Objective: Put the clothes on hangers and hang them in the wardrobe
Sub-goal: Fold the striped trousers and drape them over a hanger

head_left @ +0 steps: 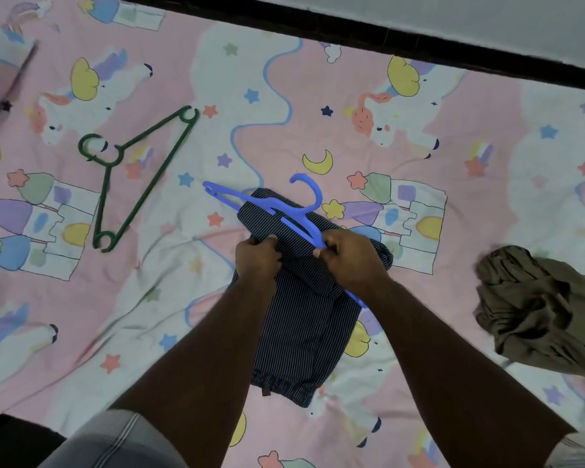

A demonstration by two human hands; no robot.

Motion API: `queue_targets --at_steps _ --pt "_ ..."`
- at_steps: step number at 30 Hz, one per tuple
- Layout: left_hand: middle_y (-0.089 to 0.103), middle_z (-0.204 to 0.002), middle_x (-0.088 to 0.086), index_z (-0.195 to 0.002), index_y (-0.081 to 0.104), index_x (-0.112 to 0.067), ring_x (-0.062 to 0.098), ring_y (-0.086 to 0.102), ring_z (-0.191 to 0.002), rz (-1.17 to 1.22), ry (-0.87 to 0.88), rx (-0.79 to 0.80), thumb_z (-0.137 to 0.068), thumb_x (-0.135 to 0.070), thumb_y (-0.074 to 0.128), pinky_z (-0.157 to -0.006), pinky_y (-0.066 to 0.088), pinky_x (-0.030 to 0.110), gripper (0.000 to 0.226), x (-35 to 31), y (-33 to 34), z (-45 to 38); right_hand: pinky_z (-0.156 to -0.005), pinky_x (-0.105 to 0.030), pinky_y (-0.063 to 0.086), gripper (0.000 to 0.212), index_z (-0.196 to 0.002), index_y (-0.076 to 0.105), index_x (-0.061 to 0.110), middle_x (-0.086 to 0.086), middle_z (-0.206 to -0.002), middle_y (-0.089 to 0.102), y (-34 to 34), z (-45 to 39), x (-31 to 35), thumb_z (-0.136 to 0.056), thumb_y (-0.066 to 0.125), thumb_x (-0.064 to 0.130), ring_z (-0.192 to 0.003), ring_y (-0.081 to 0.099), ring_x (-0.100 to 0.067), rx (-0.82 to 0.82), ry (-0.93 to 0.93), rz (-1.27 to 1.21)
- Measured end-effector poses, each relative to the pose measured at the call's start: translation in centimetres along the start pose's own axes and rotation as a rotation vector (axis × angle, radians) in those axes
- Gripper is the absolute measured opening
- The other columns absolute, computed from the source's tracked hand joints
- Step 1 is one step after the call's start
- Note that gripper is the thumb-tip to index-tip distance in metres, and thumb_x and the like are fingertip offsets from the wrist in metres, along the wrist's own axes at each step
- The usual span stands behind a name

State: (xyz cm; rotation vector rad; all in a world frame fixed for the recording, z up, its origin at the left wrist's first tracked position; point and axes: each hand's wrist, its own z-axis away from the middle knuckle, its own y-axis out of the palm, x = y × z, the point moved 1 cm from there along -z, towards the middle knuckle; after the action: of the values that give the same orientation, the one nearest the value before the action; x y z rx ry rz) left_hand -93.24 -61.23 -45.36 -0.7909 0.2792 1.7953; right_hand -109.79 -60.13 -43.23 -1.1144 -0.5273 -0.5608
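Note:
A dark blue pinstriped garment [304,336] lies on the bed in front of me, folded over the bar of a blue plastic hanger [267,206]. The hanger's hook points away from me. My left hand [257,258] grips the folded cloth at its left side. My right hand [350,256] pinches the cloth where it wraps the hanger's right arm. The hanger's far right end pokes out under my right wrist.
A green hanger [139,173] lies on the pink unicorn-print bedsheet [318,106] to the left. A crumpled olive-brown garment [541,309] sits at the right edge. A dark thin object [11,92] lies at far left. The dark bed edge [419,42] runs along the top.

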Motion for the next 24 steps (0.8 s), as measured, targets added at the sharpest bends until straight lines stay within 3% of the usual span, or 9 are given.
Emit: queue_targets --at_steps 7,13,16,18,20,22,24 --pt "0.054 -0.060 0.004 -0.076 0.061 -0.011 0.018 0.046 -0.051 -0.028 0.017 -0.071 -0.092 -0.013 0.063 -0.051 0.038 0.025 0.016 1.0 -2.3 0.6 -0.074 -0.032 0.044 0.015 -0.104 0.069 0.011 -0.004 -0.092 0.068 -1.8 -1.4 -0.4 -0.092 0.068 0.020 -0.087 0.059 -0.027 -0.101 0.113 -0.036" --pt "0.057 -0.085 0.012 -0.088 0.060 -0.010 0.025 0.059 -0.078 0.026 -0.066 -0.095 -0.095 -0.008 0.054 -0.067 0.058 0.033 0.009 5.4 -6.1 3.5 -0.070 -0.028 0.033 0.018 -0.107 0.068 0.010 -0.008 -0.097 0.068 -2.7 -2.1 -0.5 -0.092 0.067 0.019 -0.088 0.058 -0.029 -0.118 0.158 0.037" --pt "0.058 -0.085 0.014 -0.097 0.060 -0.007 0.025 0.062 -0.073 0.002 -0.139 -0.081 -0.094 -0.008 0.055 -0.063 0.058 0.032 0.006 6.8 -7.5 4.5 -0.075 -0.027 0.036 0.031 -0.124 0.066 0.014 -0.010 -0.112 0.070 -2.2 -1.5 -0.9 -0.094 0.065 0.019 -0.095 0.060 -0.029 -0.055 0.174 0.066" --pt "0.061 -0.081 0.014 -0.098 0.060 -0.005 0.025 0.065 -0.072 -0.001 -0.191 -0.083 -0.095 -0.009 0.056 -0.067 0.061 0.037 0.007 6.9 -8.0 4.6 -0.088 -0.030 0.045 0.044 -0.137 0.060 0.022 -0.005 -0.124 0.069 -1.8 -0.7 -1.3 -0.093 0.064 0.018 -0.110 0.061 -0.028 -0.041 0.192 0.036" --pt "0.063 -0.083 0.014 -0.106 0.061 -0.002 0.028 0.068 -0.081 0.021 -0.253 -0.051 -0.096 -0.012 0.059 -0.078 0.060 0.043 0.014 6.7 -8.3 4.4 -0.102 -0.035 0.046 0.049 -0.139 0.059 0.022 -0.001 -0.130 0.067 -1.9 0.3 -1.4 -0.091 0.065 0.018 -0.120 0.059 -0.025 -0.132 0.222 -0.019" --pt "0.065 -0.097 0.014 -0.114 0.061 -0.004 0.030 0.068 -0.093 0.052 -0.294 0.011 -0.096 -0.016 0.064 -0.082 0.060 0.043 0.022 6.6 -8.4 4.2 -0.093 -0.027 0.043 0.038 -0.128 0.066 0.015 -0.004 -0.120 0.071 -1.9 2.1 -1.0 -0.090 0.065 0.015 -0.111 0.062 -0.024 -0.323 0.252 -0.069" --pt "0.065 -0.113 0.015 -0.117 0.059 -0.007 0.031 0.067 -0.103 0.091 -0.306 0.081 -0.095 -0.017 0.067 -0.078 0.059 0.041 0.026 6.5 -8.1 4.4 -0.079 -0.029 0.040 0.016 -0.103 0.071 0.012 -0.006 -0.099 0.071 -0.7 5.0 -0.7 -0.088 0.066 0.017 -0.094 0.062 -0.027 -0.513 0.366 -0.145"
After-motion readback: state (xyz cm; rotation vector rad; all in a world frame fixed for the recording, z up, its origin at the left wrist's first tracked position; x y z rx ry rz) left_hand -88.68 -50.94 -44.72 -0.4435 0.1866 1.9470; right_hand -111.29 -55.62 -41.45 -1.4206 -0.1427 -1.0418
